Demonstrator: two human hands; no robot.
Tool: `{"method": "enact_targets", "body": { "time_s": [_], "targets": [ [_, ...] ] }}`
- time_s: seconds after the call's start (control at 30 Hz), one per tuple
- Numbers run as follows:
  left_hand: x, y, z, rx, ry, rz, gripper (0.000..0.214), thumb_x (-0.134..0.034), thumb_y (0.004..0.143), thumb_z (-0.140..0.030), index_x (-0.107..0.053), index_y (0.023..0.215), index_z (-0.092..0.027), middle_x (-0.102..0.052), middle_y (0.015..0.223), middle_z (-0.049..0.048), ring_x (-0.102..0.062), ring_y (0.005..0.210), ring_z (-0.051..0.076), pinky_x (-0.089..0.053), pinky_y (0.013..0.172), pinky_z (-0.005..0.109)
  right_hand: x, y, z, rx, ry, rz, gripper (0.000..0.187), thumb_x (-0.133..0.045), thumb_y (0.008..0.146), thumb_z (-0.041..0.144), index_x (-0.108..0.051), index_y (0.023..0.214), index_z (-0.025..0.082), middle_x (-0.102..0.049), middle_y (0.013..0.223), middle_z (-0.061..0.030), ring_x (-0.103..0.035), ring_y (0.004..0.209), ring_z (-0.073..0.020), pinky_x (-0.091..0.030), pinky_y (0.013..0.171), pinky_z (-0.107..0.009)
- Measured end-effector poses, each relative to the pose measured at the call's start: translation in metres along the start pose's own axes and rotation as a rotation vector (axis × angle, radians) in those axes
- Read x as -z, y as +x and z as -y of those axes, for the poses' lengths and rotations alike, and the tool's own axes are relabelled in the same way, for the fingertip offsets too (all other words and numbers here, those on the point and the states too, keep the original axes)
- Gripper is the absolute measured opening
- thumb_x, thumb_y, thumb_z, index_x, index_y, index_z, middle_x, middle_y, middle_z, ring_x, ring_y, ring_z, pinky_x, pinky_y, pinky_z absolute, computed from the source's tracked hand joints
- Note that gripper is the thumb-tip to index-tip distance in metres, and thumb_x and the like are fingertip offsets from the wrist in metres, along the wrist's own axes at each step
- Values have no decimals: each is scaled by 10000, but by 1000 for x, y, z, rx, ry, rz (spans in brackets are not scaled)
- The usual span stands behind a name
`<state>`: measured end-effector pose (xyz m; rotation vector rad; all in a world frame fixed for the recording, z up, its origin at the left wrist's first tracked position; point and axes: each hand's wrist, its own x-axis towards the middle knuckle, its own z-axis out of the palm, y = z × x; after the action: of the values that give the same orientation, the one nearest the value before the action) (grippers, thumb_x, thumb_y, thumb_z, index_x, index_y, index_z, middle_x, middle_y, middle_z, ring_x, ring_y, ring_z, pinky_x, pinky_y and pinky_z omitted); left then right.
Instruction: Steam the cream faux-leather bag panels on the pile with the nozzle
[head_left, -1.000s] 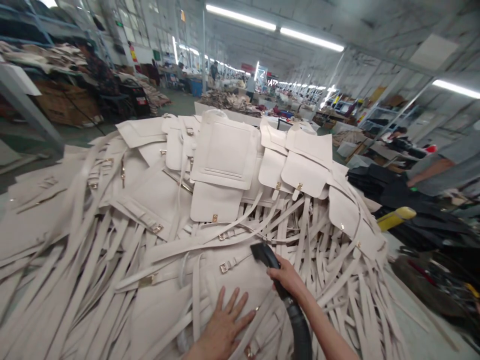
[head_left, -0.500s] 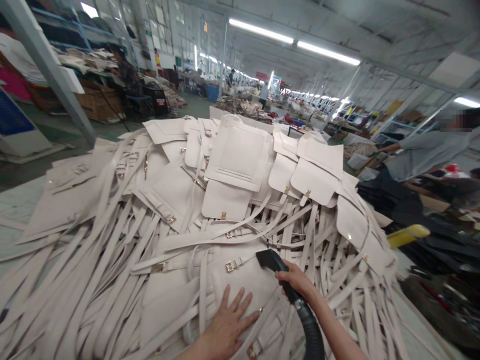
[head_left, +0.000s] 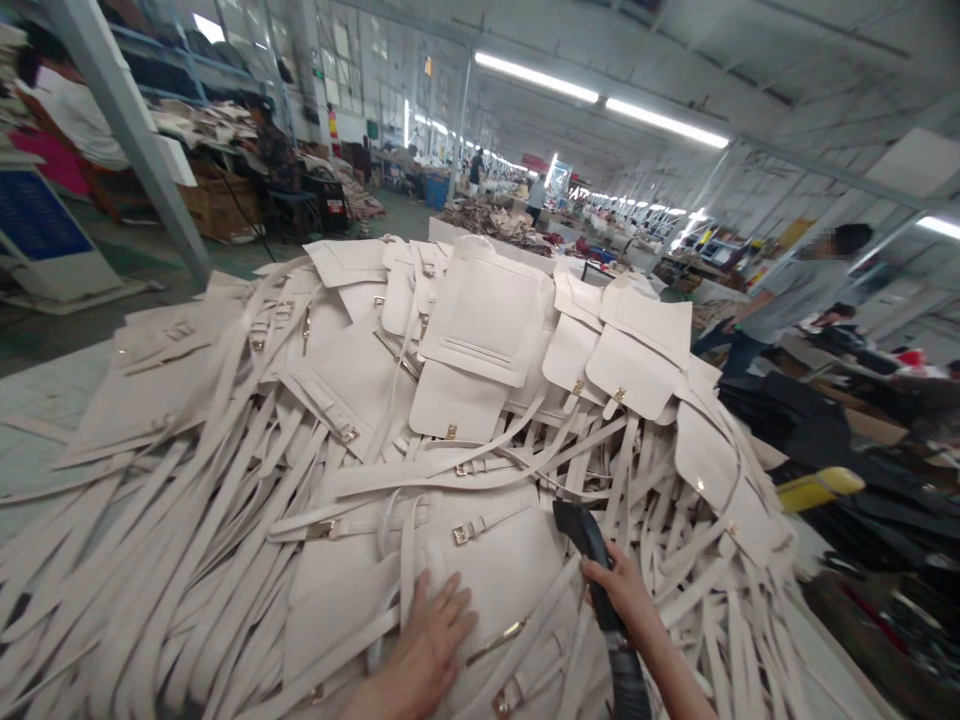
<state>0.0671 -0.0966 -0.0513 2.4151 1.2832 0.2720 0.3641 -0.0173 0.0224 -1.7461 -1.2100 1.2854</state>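
A big heap of cream leather bag panels and long straps [head_left: 225, 520] covers the table in front of me. My left hand [head_left: 431, 640] lies flat with fingers spread on the nearest cream bag panel [head_left: 502, 570], which carries gold buckles. My right hand [head_left: 622, 595] is wrapped round a black nozzle [head_left: 581, 530] on a ribbed black hose [head_left: 626, 685]. The nozzle's tip sits at the panel's right edge, just above the straps. Flapped bag fronts [head_left: 487, 320] are stacked at the far side of the heap.
A person in a grey shirt [head_left: 795, 290] stands at the right beside dark material [head_left: 817, 430]. A yellow object [head_left: 817, 488] pokes out past the heap's right edge. Shelving, cardboard boxes [head_left: 217, 205] and a grey post [head_left: 135, 130] stand at the left. More work tables run far back.
My right hand has carried the nozzle to the right, off the middle of the panel to its edge. My left hand slid slightly left and down. The person at the right moved further away.
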Motion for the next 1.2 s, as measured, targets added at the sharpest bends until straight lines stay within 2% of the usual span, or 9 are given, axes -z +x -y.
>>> {"method": "enact_targets", "body": {
  "time_s": [0.13,0.23,0.4,0.5,0.6,0.8,0.97,1.07,1.2],
  "targets": [
    [8,-31,37,405,136,-365,459,-407,735,-132,-447,1187,-198,-397,1303,112,-278,1243,279,-232,988,526,-9,-32,8,-33,-25,77,665,-534,689,310,-293,1292,162,-461,391,70,-456,329,-134,-363,309,-209],
    [30,-43,52,623,114,-428,435,-410,753,-188,-431,1187,-176,-478,1195,122,-410,1127,275,-306,916,503,-37,-55,29,-12,-78,234,695,-525,671,217,-276,1319,180,-500,454,63,-456,364,-110,-366,338,-185],
    [48,-41,54,603,-10,-360,324,-491,734,-284,-514,1036,-169,-554,989,80,-485,971,249,-361,827,388,-107,-67,51,141,-133,540,689,-493,555,62,-455,1218,246,-575,678,47,-420,447,-59,-345,382,-138],
    [47,-37,52,624,-33,-349,272,-495,731,-284,-527,974,-166,-557,937,73,-498,924,248,-357,787,377,-147,-52,53,174,-203,562,673,-486,542,67,-476,1189,250,-527,625,63,-403,413,-53,-354,370,-144],
    [47,-37,50,621,-18,-386,237,-499,732,-295,-532,932,-173,-539,918,71,-490,911,251,-359,771,372,-169,-38,58,195,-236,498,644,-485,578,103,-451,1202,258,-470,582,71,-391,375,-55,-374,355,-165],
    [45,-41,50,561,-50,-432,225,-450,764,-260,-519,958,-171,-521,926,81,-477,910,235,-379,801,359,-152,-53,52,172,-241,545,688,-461,587,88,-407,1242,290,-491,583,71,-418,390,-63,-375,360,-160],
    [51,-24,53,590,-140,-274,290,-468,732,-221,-519,1012,-163,-576,1007,87,-534,907,220,-391,775,312,-160,-52,49,185,-224,504,656,-487,574,90,-455,1206,263,-459,537,82,-407,365,-57,-363,350,-157],
    [64,-6,51,625,-175,-168,169,-508,713,-261,-584,845,-185,-631,809,47,-577,788,211,-384,666,273,-161,-42,62,215,-199,416,647,-508,614,126,-415,1241,254,-463,548,76,-422,395,-61,-366,370,-155],
    [78,19,51,603,-149,-235,160,-455,765,-287,-593,749,-207,-619,726,9,-563,751,174,-342,642,242,-121,-48,66,183,-128,319,698,-486,658,143,-290,1319,247,-524,628,56,-420,407,-60,-367,380,-162]
  ]
}}
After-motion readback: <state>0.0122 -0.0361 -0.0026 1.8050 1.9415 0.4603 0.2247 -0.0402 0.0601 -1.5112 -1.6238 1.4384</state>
